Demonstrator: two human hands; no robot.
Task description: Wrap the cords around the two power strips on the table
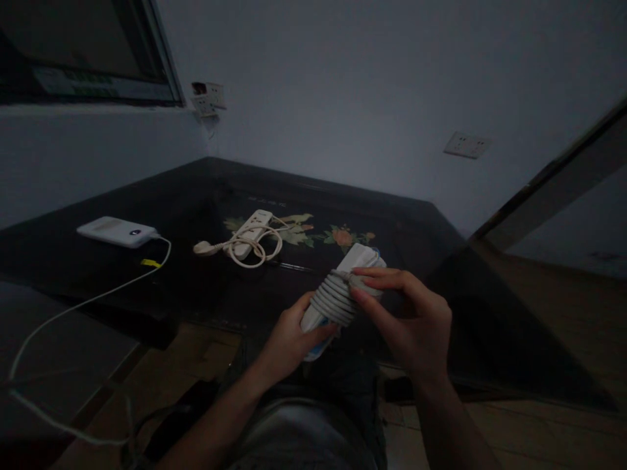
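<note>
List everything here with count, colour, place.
table: 1, black, centre
walls: several, greyish, background
window: 1, dark, left
sockets: two groups, white, walls
floor: 1, brown, below
held power strip: 1, white, front
wound cord: 1, grey, around it
other power strip: 1, white, table
looped cord: 1, cream, across it
flat device: 1, white, table's left
cable: 1, white, from device
tag: 1, yellow, by cable
left hand: 1, gripping strip
right hand: 1, at cord
</note>
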